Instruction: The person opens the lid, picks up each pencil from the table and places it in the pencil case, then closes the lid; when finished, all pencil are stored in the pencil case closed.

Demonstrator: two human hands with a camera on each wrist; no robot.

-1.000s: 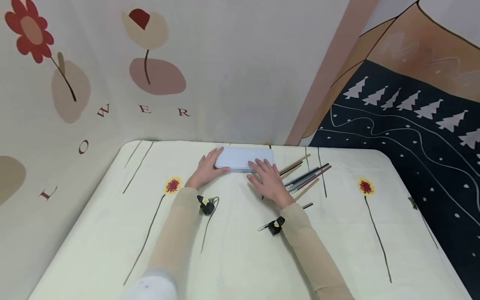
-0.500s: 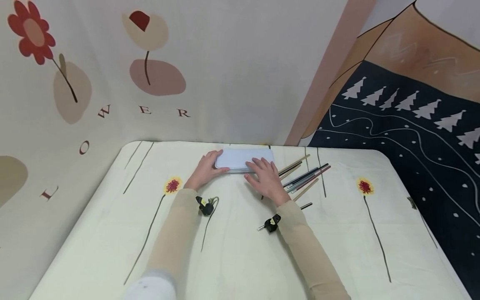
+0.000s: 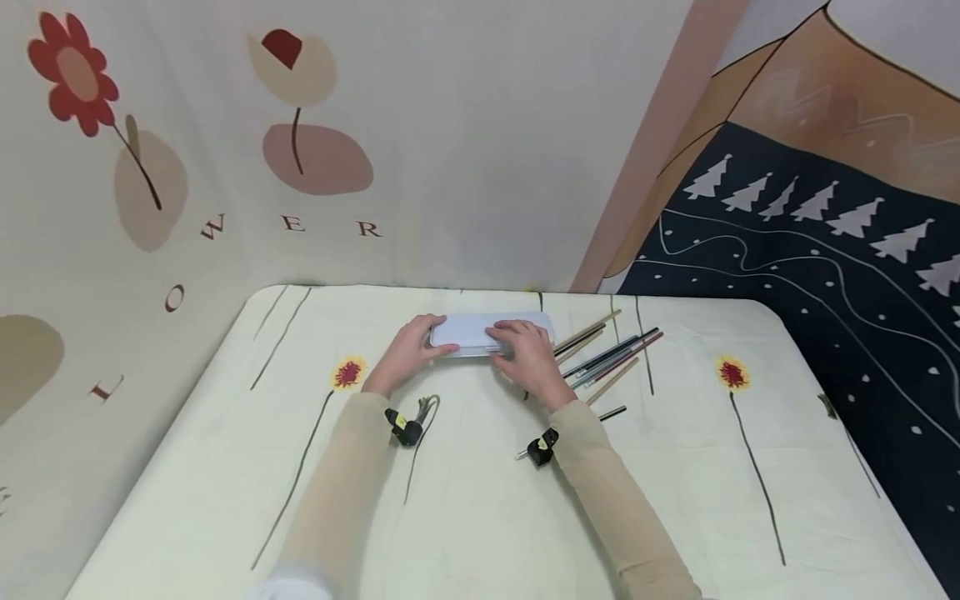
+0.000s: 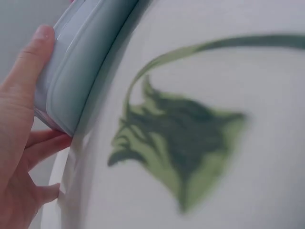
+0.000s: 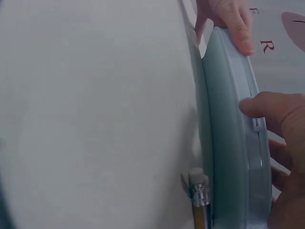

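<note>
A pale blue pencil case (image 3: 467, 330) lies flat near the table's far edge, with its lid down. My left hand (image 3: 407, 348) grips its left end, the thumb along the front and the fingers round the far side. At the right half, my right hand (image 3: 531, 360) holds the case, fingers bent over the lid. In the right wrist view the right thumb (image 5: 259, 105) presses the front edge beside a small latch (image 5: 257, 125). Several pencils (image 3: 611, 360) lie loose just right of the right hand. One eraser-tipped pencil (image 5: 200, 202) lies close against the case's front.
Another dark pencil (image 3: 612, 412) lies partly hidden under the right wrist. The white tablecloth (image 3: 465, 500) has printed flowers and stems. A wall with printed pictures (image 3: 465, 167) rises right behind the table's far edge.
The case has shifted slightly nearer, with both hands on it. My right hand's fingers have gone from spread flat on the lid to bent, the thumb now at the front edge.
</note>
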